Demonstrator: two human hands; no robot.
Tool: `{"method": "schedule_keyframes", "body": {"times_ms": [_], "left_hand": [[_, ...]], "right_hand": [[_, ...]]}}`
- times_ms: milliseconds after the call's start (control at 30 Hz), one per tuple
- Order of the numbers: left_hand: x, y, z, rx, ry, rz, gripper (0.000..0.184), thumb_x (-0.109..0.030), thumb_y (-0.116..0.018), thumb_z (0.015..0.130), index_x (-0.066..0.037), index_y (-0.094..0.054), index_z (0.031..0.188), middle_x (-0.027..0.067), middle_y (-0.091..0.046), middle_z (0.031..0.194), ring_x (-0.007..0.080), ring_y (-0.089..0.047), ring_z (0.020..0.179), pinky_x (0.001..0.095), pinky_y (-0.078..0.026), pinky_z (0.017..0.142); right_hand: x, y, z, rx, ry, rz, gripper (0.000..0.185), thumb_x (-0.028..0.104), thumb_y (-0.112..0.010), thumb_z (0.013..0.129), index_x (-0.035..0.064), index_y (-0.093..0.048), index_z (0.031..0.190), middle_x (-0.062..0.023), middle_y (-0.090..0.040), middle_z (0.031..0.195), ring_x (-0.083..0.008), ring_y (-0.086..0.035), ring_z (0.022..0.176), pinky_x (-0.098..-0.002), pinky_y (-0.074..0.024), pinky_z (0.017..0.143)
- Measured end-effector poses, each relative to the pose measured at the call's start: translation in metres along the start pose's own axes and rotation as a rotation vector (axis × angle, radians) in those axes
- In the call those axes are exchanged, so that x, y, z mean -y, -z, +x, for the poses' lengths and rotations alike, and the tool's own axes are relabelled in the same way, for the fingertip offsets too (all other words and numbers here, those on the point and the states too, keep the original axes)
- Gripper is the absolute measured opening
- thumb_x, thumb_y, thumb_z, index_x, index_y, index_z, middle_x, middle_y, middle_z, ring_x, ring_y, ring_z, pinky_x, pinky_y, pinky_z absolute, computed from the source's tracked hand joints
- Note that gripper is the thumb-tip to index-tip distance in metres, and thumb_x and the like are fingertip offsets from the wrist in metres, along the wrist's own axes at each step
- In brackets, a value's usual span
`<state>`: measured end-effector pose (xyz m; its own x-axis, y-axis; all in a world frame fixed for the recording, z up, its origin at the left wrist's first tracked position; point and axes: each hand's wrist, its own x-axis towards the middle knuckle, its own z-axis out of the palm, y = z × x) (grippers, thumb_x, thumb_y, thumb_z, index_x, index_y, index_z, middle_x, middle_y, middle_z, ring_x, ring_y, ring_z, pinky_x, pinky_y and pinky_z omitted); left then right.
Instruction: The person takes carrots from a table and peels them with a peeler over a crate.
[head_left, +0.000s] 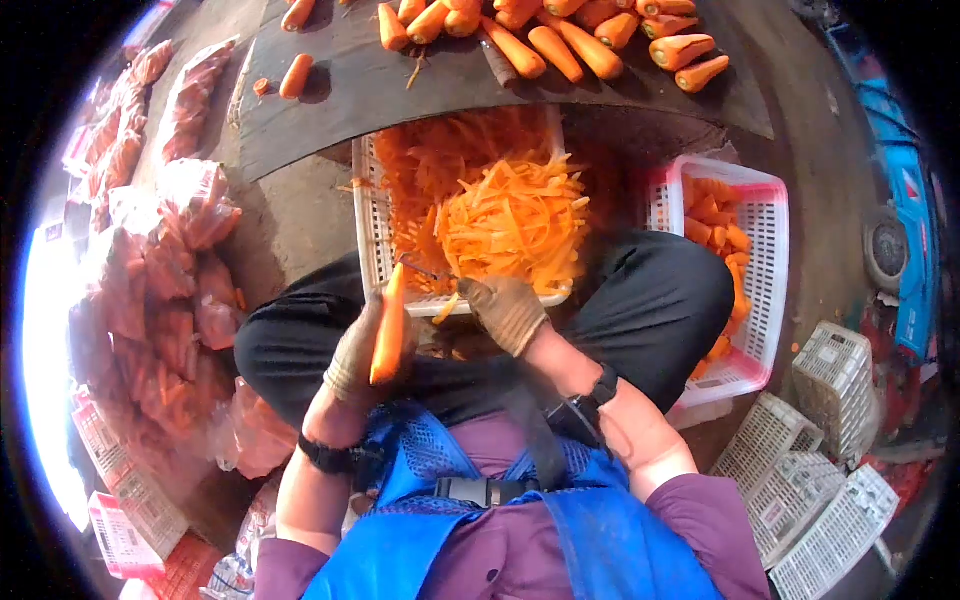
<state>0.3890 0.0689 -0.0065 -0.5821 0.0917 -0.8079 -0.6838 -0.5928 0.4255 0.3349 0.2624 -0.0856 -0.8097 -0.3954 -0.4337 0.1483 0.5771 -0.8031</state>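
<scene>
My left hand (352,358), in a work glove, is closed around a carrot (389,335) that points away from me. My gloved right hand (508,312) grips a peeler (428,271), whose head is at the far tip of the carrot; whether it touches cannot be made out. Just beyond both hands, between my knees, stands a white plastic basket (371,225) heaped with orange carrot peelings (515,220). Part of the peeler's handle is hidden inside the right glove.
Several carrots (555,52) lie on a dark mat (340,110) ahead. A pink-and-white basket (770,280) of carrots stands beside my right knee. Bags of carrots (165,340) are piled at left. Empty crates (835,375) sit at right, with a blue vehicle (905,200) beyond.
</scene>
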Motion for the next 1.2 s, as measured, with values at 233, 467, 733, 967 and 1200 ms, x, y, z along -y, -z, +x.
{"method": "schedule_keyframes", "body": {"times_ms": [233, 467, 733, 967, 1200], "left_hand": [[-0.013, 0.003, 0.054, 0.047, -0.01, -0.02, 0.035, -0.039, -0.045, 0.092, -0.006, -0.053, 0.097, 0.003, -0.054, 0.076, 0.0141, -0.05, 0.064, 0.023, -0.045, 0.058], [-0.016, 0.0, 0.062, 0.081, 0.035, 0.006, 0.041, -0.046, -0.05, 0.088, -0.007, -0.055, 0.102, 0.0032, -0.059, 0.079, 0.0129, -0.055, 0.064, 0.0213, -0.044, 0.054], [-0.008, -0.018, -0.03, -0.02, 0.032, 0.456, 0.04, -0.043, -0.043, 0.093, -0.005, -0.053, 0.091, 0.0013, -0.051, 0.068, 0.0114, -0.049, 0.055, 0.0222, -0.04, 0.048], [-0.007, -0.007, -0.017, 0.026, -0.013, -0.044, 0.04, -0.045, -0.049, 0.09, -0.005, -0.052, 0.091, 0.0032, -0.05, 0.072, 0.0137, -0.05, 0.059, 0.0243, -0.045, 0.053], [-0.007, 0.005, 0.044, 0.001, 0.032, -0.25, 0.039, -0.046, -0.05, 0.089, -0.007, -0.052, 0.094, 0.0025, -0.051, 0.073, 0.0139, -0.05, 0.06, 0.0246, -0.044, 0.051]], "right_hand": [[-0.013, -0.017, -0.008, 0.016, 0.316, 0.016, 0.053, 0.05, -0.039, 0.087, 0.0028, -0.061, 0.075, -0.0195, -0.058, 0.067, -0.0359, -0.059, 0.067, -0.0412, -0.0449, 0.058], [-0.007, -0.008, -0.008, 0.289, 0.006, 0.342, 0.022, 0.025, -0.064, 0.078, 0.006, -0.062, 0.087, -0.0084, -0.066, 0.083, -0.0254, -0.063, 0.074, -0.0341, -0.0502, 0.065], [-0.007, 0.004, 0.003, -0.115, -0.032, -0.09, 0.049, 0.045, -0.042, 0.09, 0.002, -0.062, 0.078, -0.0225, -0.058, 0.071, -0.0385, -0.058, 0.069, -0.0409, -0.045, 0.06], [0.005, 0.004, -0.003, -0.036, 0.049, -0.018, 0.064, 0.057, -0.034, 0.088, 0.0009, -0.061, 0.074, -0.0252, -0.056, 0.07, -0.0419, -0.057, 0.071, -0.0464, -0.0429, 0.061], [0.007, -0.001, -0.013, 0.001, 0.251, 0.097, 0.064, 0.058, -0.035, 0.088, 0.0015, -0.06, 0.071, -0.0226, -0.056, 0.065, -0.039, -0.057, 0.066, -0.0431, -0.043, 0.057]]}}
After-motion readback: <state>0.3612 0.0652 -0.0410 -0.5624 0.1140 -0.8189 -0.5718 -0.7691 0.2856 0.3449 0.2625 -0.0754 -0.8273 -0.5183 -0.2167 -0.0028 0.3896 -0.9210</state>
